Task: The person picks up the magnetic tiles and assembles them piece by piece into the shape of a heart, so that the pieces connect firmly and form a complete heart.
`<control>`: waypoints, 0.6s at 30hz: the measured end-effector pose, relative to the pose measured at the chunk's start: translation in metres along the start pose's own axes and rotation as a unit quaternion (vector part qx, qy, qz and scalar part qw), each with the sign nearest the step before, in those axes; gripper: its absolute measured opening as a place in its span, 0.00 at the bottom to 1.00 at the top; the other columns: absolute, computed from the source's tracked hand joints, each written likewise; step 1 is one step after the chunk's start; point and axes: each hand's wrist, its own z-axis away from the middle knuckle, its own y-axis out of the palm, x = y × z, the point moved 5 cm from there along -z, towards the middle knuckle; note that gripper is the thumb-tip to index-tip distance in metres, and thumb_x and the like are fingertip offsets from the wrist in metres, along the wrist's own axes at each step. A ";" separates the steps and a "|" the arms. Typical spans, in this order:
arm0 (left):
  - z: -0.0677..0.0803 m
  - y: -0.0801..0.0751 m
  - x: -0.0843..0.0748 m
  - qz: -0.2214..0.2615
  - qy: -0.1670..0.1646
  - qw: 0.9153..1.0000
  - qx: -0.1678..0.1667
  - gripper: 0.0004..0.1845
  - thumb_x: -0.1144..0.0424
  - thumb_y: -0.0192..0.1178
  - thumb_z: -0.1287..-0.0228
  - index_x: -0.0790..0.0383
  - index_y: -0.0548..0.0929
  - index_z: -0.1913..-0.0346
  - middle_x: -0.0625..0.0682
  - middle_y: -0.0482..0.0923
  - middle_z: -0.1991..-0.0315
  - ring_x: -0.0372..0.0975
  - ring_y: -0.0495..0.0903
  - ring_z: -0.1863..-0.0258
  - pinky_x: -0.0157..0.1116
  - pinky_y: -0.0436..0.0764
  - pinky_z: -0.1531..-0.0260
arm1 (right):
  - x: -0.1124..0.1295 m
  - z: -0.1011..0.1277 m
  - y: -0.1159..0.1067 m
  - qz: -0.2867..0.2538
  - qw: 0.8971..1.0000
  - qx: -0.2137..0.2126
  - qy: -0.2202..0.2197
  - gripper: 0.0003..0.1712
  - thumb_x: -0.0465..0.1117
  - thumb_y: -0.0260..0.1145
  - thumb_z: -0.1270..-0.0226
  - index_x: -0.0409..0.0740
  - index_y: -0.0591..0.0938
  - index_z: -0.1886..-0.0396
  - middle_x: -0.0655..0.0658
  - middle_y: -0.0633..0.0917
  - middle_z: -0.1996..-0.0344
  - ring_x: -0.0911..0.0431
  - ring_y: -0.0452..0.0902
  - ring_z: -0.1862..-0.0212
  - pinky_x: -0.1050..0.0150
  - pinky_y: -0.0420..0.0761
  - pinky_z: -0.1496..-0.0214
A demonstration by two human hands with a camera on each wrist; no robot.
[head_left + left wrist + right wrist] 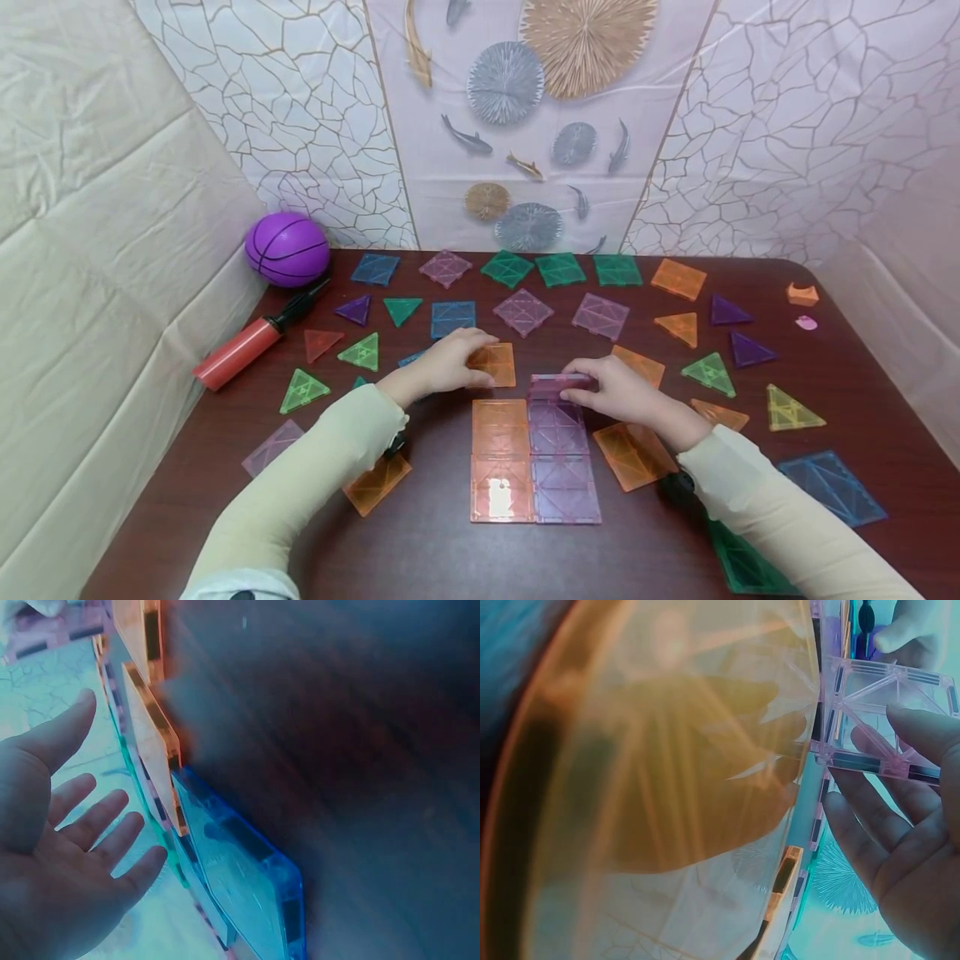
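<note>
Near edge of the dark red-brown worktop (420, 533): a flat block of four translucent plastic square tiles (534, 460), two orange on the left, two purple on the right, edges touching.

Right hand (618, 392): fingers curled over the top edge of a translucent pink-purple square tile (557, 385) that stands tilted at the far edge of the block's purple column. The right wrist view shows fingertips (922, 735) pinching this tile's frame from one side. Just right of the hand lies a loose translucent orange square tile (633, 454), flat, near the block but apart from it.

Left hand (450, 362): fingers laid flat and fairly straight on another translucent orange square tile (495, 364), which lies on the worktop just beyond the block's orange column, a narrow gap between. The left wrist view shows the palm (60, 870) open, fingers spread, not gripping.

Both forearms wear pale cream sleeves (315, 467).

Farther out: scattered translucent triangle and square tiles in green, blue, purple and orange. Far left, a red hand pump (240, 350) and a purple toy basketball (287, 248) near the wall.
</note>
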 end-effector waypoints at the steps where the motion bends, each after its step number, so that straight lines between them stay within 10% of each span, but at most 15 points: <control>1: -0.002 0.000 0.002 -0.007 -0.004 1.000 0.002 0.37 0.53 0.68 0.41 0.62 0.68 0.32 0.57 0.68 0.34 0.50 0.65 0.34 0.51 0.64 0.35 | 0.000 0.000 0.000 -0.001 1.000 0.000 0.000 0.10 0.40 0.70 0.39 0.45 0.83 0.59 0.52 0.86 0.68 0.62 0.75 0.71 0.67 0.80 0.65; 18: -0.014 0.012 0.004 -0.060 -0.036 0.998 0.007 0.47 0.50 0.76 0.53 0.63 0.66 0.30 0.56 0.67 0.44 0.45 0.64 0.52 0.42 0.67 0.50 | -0.005 0.001 0.002 -0.009 1.000 -0.006 0.009 0.09 0.40 0.71 0.39 0.45 0.83 0.59 0.54 0.85 0.69 0.61 0.74 0.70 0.67 0.80 0.63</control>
